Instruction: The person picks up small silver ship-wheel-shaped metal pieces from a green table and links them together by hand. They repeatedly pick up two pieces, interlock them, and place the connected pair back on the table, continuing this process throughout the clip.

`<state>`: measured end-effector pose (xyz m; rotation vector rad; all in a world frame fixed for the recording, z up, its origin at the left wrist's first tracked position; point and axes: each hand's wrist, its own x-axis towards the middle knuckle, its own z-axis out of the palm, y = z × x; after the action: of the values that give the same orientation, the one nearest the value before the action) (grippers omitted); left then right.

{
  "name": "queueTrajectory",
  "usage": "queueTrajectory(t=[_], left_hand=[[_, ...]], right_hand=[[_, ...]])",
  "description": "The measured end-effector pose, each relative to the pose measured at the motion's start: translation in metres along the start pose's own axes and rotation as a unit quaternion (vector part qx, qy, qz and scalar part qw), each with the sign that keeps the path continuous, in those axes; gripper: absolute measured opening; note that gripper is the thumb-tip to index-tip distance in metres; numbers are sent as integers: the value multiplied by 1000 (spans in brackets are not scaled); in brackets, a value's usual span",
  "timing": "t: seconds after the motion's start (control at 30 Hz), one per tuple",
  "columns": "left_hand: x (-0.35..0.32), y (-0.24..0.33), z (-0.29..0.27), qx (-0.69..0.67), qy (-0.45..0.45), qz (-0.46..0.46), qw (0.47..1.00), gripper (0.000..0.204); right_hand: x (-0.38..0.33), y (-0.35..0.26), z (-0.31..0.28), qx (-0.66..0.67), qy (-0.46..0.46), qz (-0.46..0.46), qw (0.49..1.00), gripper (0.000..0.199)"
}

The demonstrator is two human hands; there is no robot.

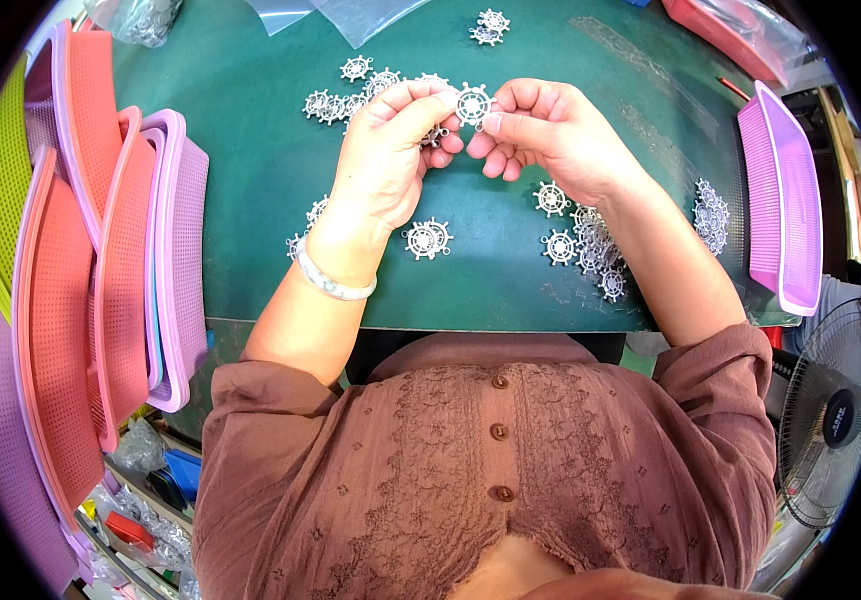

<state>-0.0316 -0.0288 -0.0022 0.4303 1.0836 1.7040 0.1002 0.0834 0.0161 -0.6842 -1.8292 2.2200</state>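
Between my two hands, above the green table, I hold a silver ship's-wheel charm (474, 105) by its edges. My left hand (391, 140) pinches its left side between thumb and forefinger, and more charms show under the curled fingers of that hand. My right hand (551, 130) grips the charm's right side with thumb and forefinger. A cluster of charms (336, 105) lies just left of and behind my left hand. One small group (429, 239) rests between my forearms, and a bigger pile (596, 245) sits beside my right forearm. Some charms are partly hidden behind my left wrist.
Stacked plastic baskets (61, 300) in coral, purple and green stand along the left. A purple basket (786, 200) stands at the right edge near another charm pile (711, 217). Clear plastic bags (351, 15) lie at the back. A fan (836, 420) is at lower right.
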Motion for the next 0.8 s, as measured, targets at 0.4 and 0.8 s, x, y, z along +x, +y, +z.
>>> queueTrajectory(t=[0.4, 0.8], left_hand=[[0, 0, 0, 0, 1, -5, 1000, 8], [6, 10, -10, -43, 97, 93, 990, 11]], right_hand=[[-2, -2, 0, -18, -3, -3, 1000, 10], [3, -11, -16, -293, 70, 58, 952, 13]])
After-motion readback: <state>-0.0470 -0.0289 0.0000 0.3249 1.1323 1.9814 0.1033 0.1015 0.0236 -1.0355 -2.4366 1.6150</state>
